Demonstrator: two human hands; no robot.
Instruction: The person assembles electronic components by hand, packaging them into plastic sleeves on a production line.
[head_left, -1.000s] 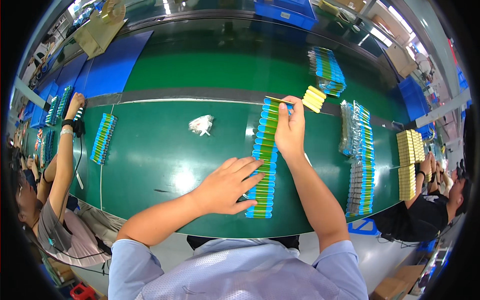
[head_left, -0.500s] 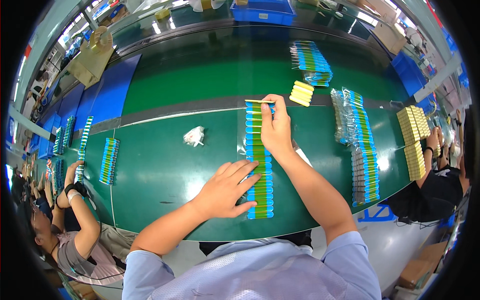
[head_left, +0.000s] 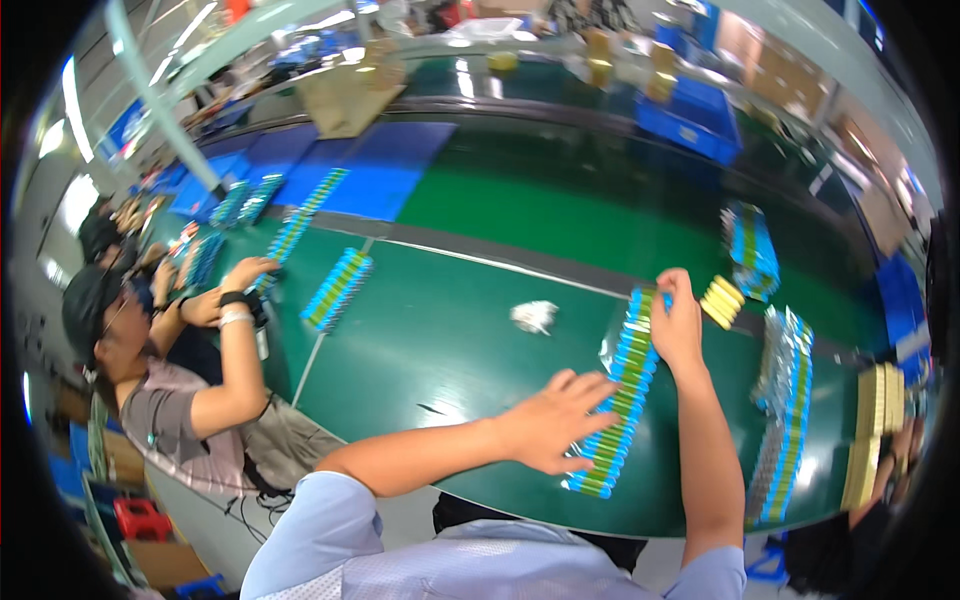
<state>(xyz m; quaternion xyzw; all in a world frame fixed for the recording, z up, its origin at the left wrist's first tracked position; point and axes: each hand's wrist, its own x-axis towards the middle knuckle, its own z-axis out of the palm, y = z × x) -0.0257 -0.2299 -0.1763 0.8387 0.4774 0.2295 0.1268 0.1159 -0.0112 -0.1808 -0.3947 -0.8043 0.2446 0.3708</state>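
Blue-and-green row (head_left: 636, 385), slanting away from me

Head view: left hand (head_left: 562, 424), fingers spread, lies over the row's left edge — likely keeping the pieces aligned. Right hand (head_left: 678, 325) curls at the far end; blur hides whether it pinches anything. Near end: close to the surface's (head_left: 450, 345) front edge. Room leftward, past crumpled white wrap (head_left: 535, 317); rightward, yellow pieces (head_left: 721, 301) sit close.

The green table (head_left: 465, 340) is smooth and glossy. The row of blue-and-green strips (head_left: 628, 400) near its front edge looks like shiny plastic; clear, crinkled film (head_left: 773, 368) glistens on the strip stack (head_left: 796, 410) toward the right edge. The white wad (head_left: 534, 317) looks like crumpled plastic. The pale-blue shirt (head_left: 470, 565) is matt, perforated cloth.
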